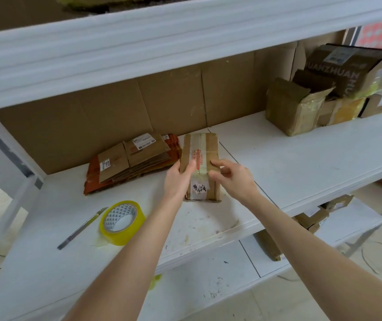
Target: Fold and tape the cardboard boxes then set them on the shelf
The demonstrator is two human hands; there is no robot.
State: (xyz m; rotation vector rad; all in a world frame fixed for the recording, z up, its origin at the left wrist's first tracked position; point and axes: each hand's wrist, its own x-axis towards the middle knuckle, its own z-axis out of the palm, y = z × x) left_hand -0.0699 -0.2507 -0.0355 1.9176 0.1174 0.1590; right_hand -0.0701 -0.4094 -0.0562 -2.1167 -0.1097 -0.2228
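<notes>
white shelf [301, 163] holds the taped box [202, 154] mid-board; my left hand [177, 179] grips its left side, right hand [234, 179] at its right edge, whether gripping i cannot tell. far box [347, 66] reads "uanzhuan".

One taped cardboard box [200, 149]. One roll of yellow tape [125, 237]. One utility knife [82, 228]. One stack of flattened cartons [129, 158], sheets too close-packed to count. One heap of used boxes [301, 107] at far right, at least four, exact number unclear.
</notes>
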